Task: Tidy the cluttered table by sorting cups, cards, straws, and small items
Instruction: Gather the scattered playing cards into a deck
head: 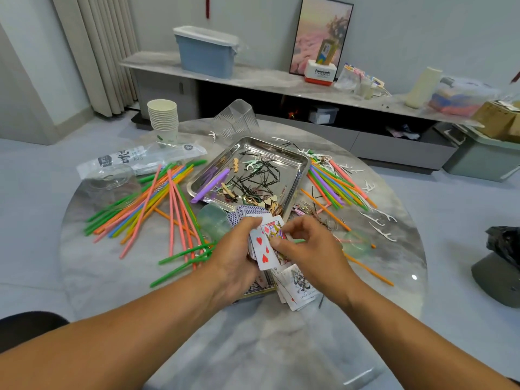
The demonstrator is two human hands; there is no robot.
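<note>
Marble surface (112, 277) strewn with straws (146, 204), both hands gripping cards (263, 249) just before steel tray (302, 164), left hand (236, 266), right hand (306, 251).

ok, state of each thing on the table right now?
left hand: grips a fan of cards
right hand: fingers pinch the fan's top card
loose cards: heaped on the table
paper cups: stacked upright
steel tray: holds hairpins, clips, purple straws
coloured straws: scattered both sides of the tray
</note>
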